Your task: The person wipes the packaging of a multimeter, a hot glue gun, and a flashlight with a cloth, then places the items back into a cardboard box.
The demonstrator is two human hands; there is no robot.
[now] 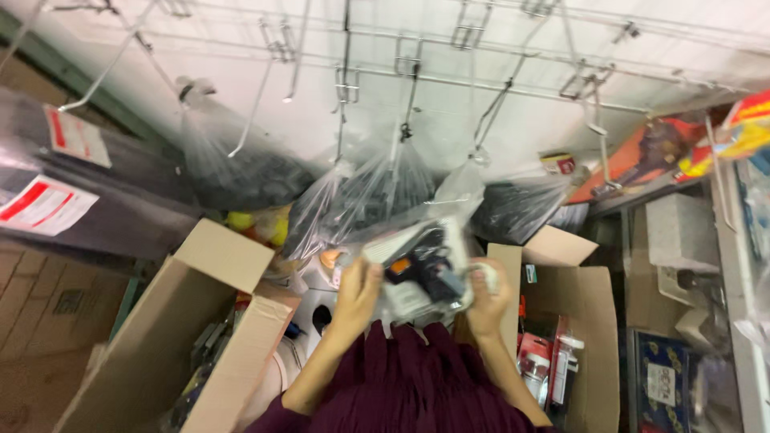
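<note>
Both hands hold up a clear plastic packet (421, 269) with a dark tool and an orange part inside. My left hand (357, 293) grips its left edge and my right hand (487, 301) grips its right side. The packet is blurred, so its contents are hard to tell. Below the hands lies a pleated maroon garment (409, 377). Behind the packet several clear bags (377, 188) of dark goods hang from metal hooks (409, 88) on a wire wall rack.
An open cardboard box (172, 321) of small items stands at lower left. Another open box (581, 321) with red-and-white packets is at the right. Shelves with boxed goods (682, 240) fill the right edge. Dark wrapped parcels with red-and-white labels (48, 200) sit at left.
</note>
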